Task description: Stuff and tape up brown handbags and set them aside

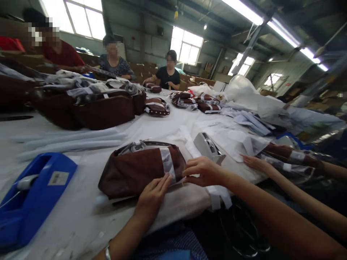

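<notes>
A brown handbag [135, 166] lies on its side on the white-covered table in front of me, a pale shiny strip [167, 162] wrapped round its right part. My left hand [153, 193] rests with outstretched fingers on the lower end of that strip, against the bag's near edge. At the bag's right end, my right hand [203, 171] is closed in a pinch on a thin whitish strip, of which only a small piece shows. Clear wrapping covers the ring and handle on top of the bag. Just beyond my right hand stands a grey tape dispenser [207, 144].
A blue tape dispenser [40, 191] stands at the left. Large brown bags [104, 112] and several smaller ones [157, 106] lie farther back. At right, a co-worker's hand [255, 162] reaches toward white sheets [233, 139]. Several people sit across the table.
</notes>
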Available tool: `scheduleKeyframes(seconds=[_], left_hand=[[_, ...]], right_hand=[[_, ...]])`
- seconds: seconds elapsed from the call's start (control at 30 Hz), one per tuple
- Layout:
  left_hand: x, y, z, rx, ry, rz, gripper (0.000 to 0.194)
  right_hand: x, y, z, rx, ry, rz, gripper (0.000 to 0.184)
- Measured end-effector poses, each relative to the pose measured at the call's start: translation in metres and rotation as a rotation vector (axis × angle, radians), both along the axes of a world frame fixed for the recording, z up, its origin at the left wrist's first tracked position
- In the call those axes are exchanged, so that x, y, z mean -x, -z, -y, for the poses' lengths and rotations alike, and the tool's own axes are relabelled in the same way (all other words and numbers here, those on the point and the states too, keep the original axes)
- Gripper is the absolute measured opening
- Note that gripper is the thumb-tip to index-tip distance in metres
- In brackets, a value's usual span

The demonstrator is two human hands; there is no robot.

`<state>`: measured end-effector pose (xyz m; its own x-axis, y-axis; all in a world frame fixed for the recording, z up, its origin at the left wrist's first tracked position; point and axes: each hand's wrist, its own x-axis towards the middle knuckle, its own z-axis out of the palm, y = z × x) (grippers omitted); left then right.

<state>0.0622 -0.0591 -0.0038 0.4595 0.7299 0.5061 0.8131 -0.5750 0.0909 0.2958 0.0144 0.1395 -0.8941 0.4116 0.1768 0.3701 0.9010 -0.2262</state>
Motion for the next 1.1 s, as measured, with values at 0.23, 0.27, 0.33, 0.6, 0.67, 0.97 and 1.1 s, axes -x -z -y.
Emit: scheduleKeyframes(seconds=[0.23,0.27,0.33,0.6,0.67,0.97,1.1], left_hand=[[-0.003,0.003,-0.001,-0.024,-0.020,-0.007,0.050],[-0.003,0.004,-0.001,-0.028,-0.022,-0.004,0.050],[-0.004,0.005,-0.001,-0.037,-0.027,0.006,0.049],[-0.006,0.010,0.001,-0.029,-0.036,0.011,0.047],[-0.006,0.009,0.001,-0.024,-0.041,0.009,0.046],[-0.006,0.011,0.002,-0.029,-0.056,0.035,0.048],[-0.006,0.013,0.003,-0.080,-0.065,0.018,0.045]], right_hand=[[0.049,0.011,-0.054,-0.089,-0.051,0.271,0.020],[0.055,0.011,-0.059,-0.105,-0.051,0.334,0.021],[0.068,0.010,-0.068,-0.135,-0.052,0.471,0.020],[0.105,0.007,-0.075,-0.220,-0.018,0.763,0.027],[0.107,0.004,-0.083,-0.237,0.011,0.760,0.035],[0.069,0.003,-0.119,-0.219,0.550,0.349,0.037],[0.061,0.049,-0.080,-0.196,0.391,0.106,0.061]])
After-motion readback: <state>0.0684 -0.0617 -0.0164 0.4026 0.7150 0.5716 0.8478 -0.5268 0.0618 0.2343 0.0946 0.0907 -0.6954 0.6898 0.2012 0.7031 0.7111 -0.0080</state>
